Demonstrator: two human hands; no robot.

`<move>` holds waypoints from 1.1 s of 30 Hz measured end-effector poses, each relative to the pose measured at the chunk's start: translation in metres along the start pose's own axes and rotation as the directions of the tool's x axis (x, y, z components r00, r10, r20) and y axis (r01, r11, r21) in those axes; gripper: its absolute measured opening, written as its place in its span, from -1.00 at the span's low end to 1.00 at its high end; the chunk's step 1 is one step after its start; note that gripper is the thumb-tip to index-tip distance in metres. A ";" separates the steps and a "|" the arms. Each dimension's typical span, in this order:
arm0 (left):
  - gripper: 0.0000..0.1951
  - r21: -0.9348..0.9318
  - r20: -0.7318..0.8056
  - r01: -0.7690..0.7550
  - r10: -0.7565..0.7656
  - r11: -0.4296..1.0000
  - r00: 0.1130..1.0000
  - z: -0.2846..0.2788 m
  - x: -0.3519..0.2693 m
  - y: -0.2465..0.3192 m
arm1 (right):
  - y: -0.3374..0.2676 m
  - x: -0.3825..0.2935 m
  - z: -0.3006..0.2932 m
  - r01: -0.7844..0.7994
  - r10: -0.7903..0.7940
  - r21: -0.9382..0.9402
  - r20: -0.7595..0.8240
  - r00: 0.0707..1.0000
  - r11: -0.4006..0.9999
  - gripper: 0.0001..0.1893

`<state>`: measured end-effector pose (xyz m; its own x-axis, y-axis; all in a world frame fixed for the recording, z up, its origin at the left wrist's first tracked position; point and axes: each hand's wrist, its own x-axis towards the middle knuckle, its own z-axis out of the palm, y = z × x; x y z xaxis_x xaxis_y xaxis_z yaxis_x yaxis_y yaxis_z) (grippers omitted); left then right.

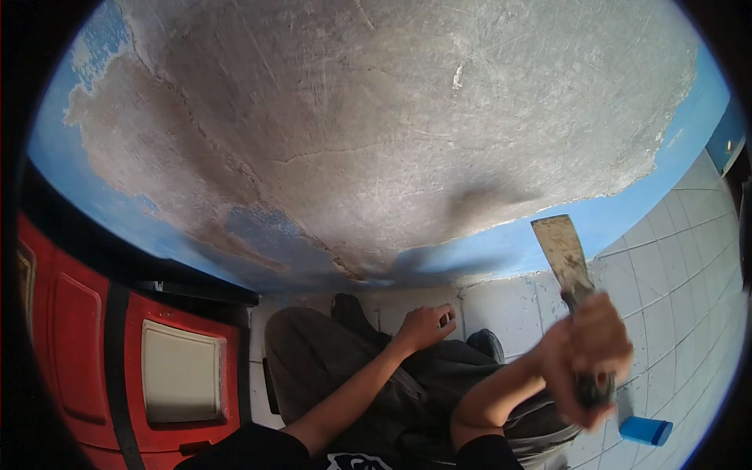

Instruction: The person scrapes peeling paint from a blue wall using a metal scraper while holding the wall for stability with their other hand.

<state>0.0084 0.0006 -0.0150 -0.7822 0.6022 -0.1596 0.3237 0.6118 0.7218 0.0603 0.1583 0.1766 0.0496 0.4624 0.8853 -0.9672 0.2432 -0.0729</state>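
My right hand (pixel 590 361) is closed round the dark handle of a paint scraper (pixel 561 249), held up in front of the lower wall at the right. The scraper's broad metal blade is stained and points up and away. Over my lap, near my knees, rests my left hand (pixel 429 326), its fingers loosely curled, and I see no tool in it. Before me stands a wall (pixel 399 117) with a large bare grey plaster patch, bordered by blue paint with ragged, flaking edges. A crack runs down its left part.
A red cabinet or case with a cream panel (pixel 183 376) stands at the left, beside a black ledge (pixel 200 292). White floor tiles (pixel 664 282) lie below the wall and to the right. A blue cylindrical container (pixel 645 430) lies on them at the lower right.
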 end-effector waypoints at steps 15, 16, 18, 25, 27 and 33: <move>-0.78 0.038 0.039 -0.024 0.022 0.999 0.999 0.004 0.004 0.001 | 0.018 -0.015 0.014 -0.038 0.062 -0.219 0.102 0.993 0.975 -0.46; -0.77 0.052 0.042 -0.016 0.014 0.998 0.999 0.004 0.003 0.000 | 0.031 -0.022 0.017 -0.124 0.144 -0.260 0.057 0.988 0.957 -0.49; -0.79 0.044 0.027 -0.023 0.022 0.999 0.999 0.005 0.003 -0.004 | 0.030 -0.023 0.023 -0.120 0.147 -0.302 0.069 0.987 0.946 -0.56; -0.79 0.017 -0.013 -0.075 0.075 0.997 0.997 0.010 0.002 -0.013 | -0.007 -0.024 0.044 -0.049 0.329 -0.675 0.294 0.897 0.736 -0.74; -0.79 -0.118 -0.090 -0.121 0.111 0.986 0.990 0.023 -0.001 -0.033 | 0.002 -0.017 0.047 0.101 0.627 -0.931 0.314 0.713 0.351 -0.76; -0.74 0.041 0.000 -0.097 0.097 0.994 0.995 0.004 0.004 -0.006 | 0.004 -0.032 0.041 -0.045 0.149 -0.295 0.341 0.928 0.954 -0.66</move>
<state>0.0056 0.0019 -0.0227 -0.7474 0.6584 -0.0889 0.4191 0.5711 0.7058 0.0446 0.1099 0.1665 -0.1832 0.1747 0.9674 -0.8520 0.4627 -0.2449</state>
